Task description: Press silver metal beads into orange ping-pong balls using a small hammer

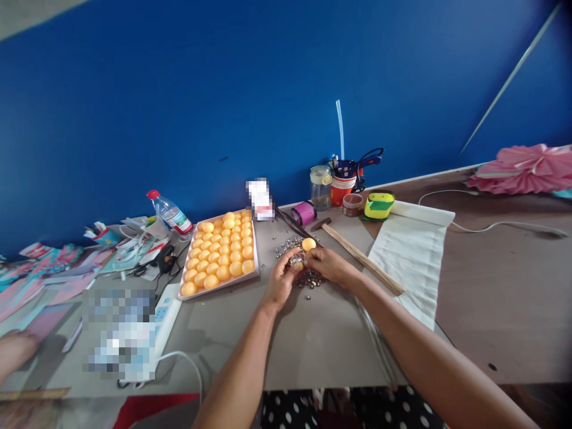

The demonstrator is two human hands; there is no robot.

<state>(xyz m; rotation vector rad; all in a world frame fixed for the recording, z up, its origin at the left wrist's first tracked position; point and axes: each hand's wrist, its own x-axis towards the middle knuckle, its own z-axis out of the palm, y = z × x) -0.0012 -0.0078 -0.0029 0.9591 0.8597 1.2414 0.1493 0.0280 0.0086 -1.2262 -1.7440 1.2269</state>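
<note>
Both hands meet over the middle of the table. My left hand (281, 280) is closed around a small shiny silvery piece (295, 260), whose exact kind I cannot make out. The fingers of my right hand (328, 265) are pinched together against its right side; what they hold is hidden. Just beyond the fingertips is an orange ball (308, 244); whether it touches them is unclear. Small shiny metal pieces (289, 243) lie scattered behind and beneath the hands. To the left, a shallow tray (218, 291) bears rows of orange balls (223, 247).
A hammer (361, 257) with a wooden handle lies to the right, beside a white sheet roll (411, 256). Behind stand a purple spool (304, 213), a jar (320, 187) and a red cup (343, 189). Another person's hand (18, 351) rests at far left, past a power strip (165, 316).
</note>
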